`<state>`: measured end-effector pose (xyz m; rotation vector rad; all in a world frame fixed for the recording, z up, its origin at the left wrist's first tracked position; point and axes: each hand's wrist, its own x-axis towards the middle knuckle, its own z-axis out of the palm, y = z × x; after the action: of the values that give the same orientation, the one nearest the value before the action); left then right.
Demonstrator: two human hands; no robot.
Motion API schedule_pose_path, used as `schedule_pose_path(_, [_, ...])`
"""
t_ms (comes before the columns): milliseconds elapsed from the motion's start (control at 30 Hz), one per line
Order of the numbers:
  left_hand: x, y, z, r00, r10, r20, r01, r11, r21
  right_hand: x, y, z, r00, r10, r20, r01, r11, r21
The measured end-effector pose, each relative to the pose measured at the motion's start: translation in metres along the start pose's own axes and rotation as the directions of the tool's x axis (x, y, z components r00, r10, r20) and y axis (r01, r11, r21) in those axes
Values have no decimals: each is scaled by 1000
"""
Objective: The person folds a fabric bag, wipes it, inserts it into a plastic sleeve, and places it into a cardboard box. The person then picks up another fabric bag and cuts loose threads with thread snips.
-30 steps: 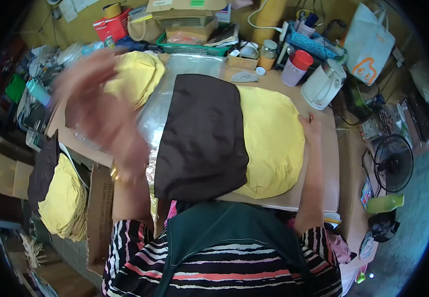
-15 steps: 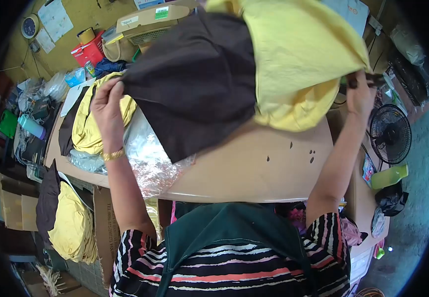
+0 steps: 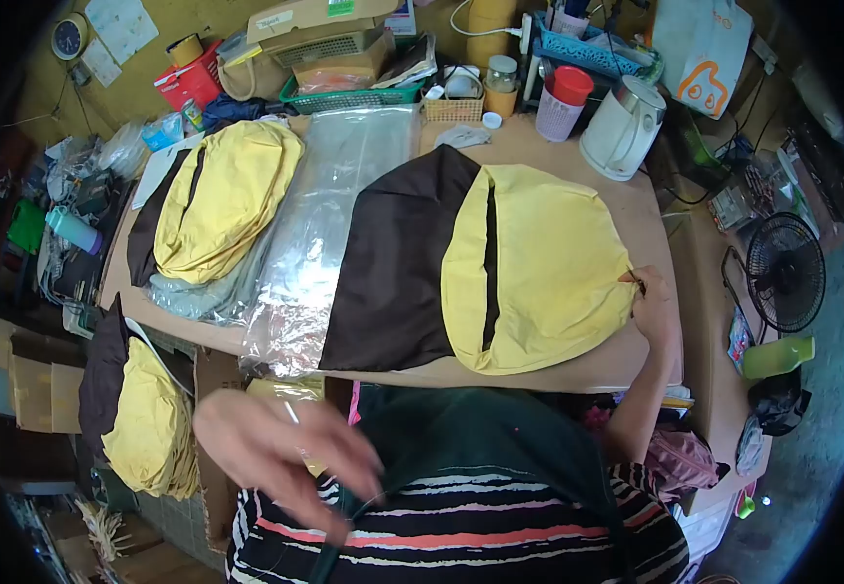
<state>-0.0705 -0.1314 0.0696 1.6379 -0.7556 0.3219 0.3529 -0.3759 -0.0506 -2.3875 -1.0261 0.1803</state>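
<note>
A yellow and dark brown cloth piece (image 3: 553, 263) lies flat on the cardboard-covered table (image 3: 529, 378), with a dark slit down its yellow part. At its right edge my right hand (image 3: 649, 300) pinches the yellow cloth. My left hand (image 3: 291, 453) is blurred in front of my body, off the table, touching no cloth; its fingers are smeared by motion. Clear plastic sheets (image 3: 330, 185) lie left of the cloth, partly under its brown end. Farther left rests a pile of similar yellow and brown cloth (image 3: 232, 200).
Another yellow and brown stack (image 3: 154, 419) hangs at the lower left beside a cardboard box. Along the back stand a green basket (image 3: 354, 99), a jar, a red-lidded cup (image 3: 568, 102) and a white kettle (image 3: 623, 127). A black fan (image 3: 785, 273) is at the right.
The cloth, lifted by both hands half a second ago, now lies on the table with its slit side showing. My left hand has let go and moved down toward my body.
</note>
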Motion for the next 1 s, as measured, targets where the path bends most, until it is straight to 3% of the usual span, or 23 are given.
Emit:
schedule_pose_path(33, [30, 4, -6, 939, 127, 320, -134, 991, 1, -6, -20, -4, 998, 14, -62, -23, 989, -144])
schedule_pose_path(67, [38, -2, 1, 940, 124, 317, -132, 991, 5, -11, -35, -8, 998, 10, -58, -18, 990, -143])
schedule_pose_path(133, [47, -12, 11, 920, 168, 354, -142, 985, -97, -21, -57, -9, 976, 8, -218, -66, 963, -261])
schedule_pose_path(167, [46, -26, 9, 946, 124, 299, -51, 970, -239, -25, -63, -5, 977, 4, -214, -62, 963, -263])
schedule_pose_path(233, [37, -42, 8, 966, -247, 72, 256, 950, -177, -32, -75, 4, 955, -114, -273, 142, 986, 87])
schedule_pose_path(300, [31, -64, 8, 880, -448, -157, 453, 891, -1, -37, -98, 21, 986, -130, -101, 152, 955, 254])
schedule_pose_path(333, [28, -72, 11, 811, -498, -307, 500, 862, -78, -38, -109, 34, 989, -149, -2, 141, 935, 325])
schedule_pose_path(367, [32, -72, 17, 760, -486, -432, 372, 870, -325, -39, -117, 49, 981, -170, 96, 119, 912, 393])
schedule_pose_path(433, [47, -59, 15, 855, -352, -380, 107, 838, -536, -33, -123, 85, 953, -291, 85, 238, 891, 387])
schedule_pose_path(533, [97, -44, 20, 995, -7, -95, -36, 893, -448, -21, -124, 131, 955, -276, 107, 202, 872, 446])
schedule_pose_path(633, [124, -34, 35, 981, 187, 48, -129, 821, -556, -17, -115, 152, 950, -303, 78, 242, 869, 431])
schedule_pose_path(667, [130, -28, 52, 981, 188, 41, -135, 826, -547, -16, -112, 156, 951, -305, 49, 254, 862, 440])
schedule_pose_path(700, [135, -23, 75, 961, 202, -186, -274, 652, -707, -16, -110, 156, 947, -316, 52, 263, 859, 439])
schedule_pose_path(767, [145, -20, 88, 903, 161, -399, -427, 442, -789, -16, -109, 155, 951, -309, 33, 256, 841, 477])
schedule_pose_path(800, [148, -18, 86, 906, 127, -404, -419, 403, -813, -17, -110, 156, 950, -311, 31, 259, 839, 478])
schedule_pose_path(900, [144, -11, 67, 969, 40, -245, -232, 497, -836, -16, -109, 154, 956, -288, 51, 236, 863, 446])
schedule_pose_path(1000, [147, -7, 61, 983, -12, -185, -151, 534, -832, -15, -111, 154, 949, -307, 65, 252, 868, 429])
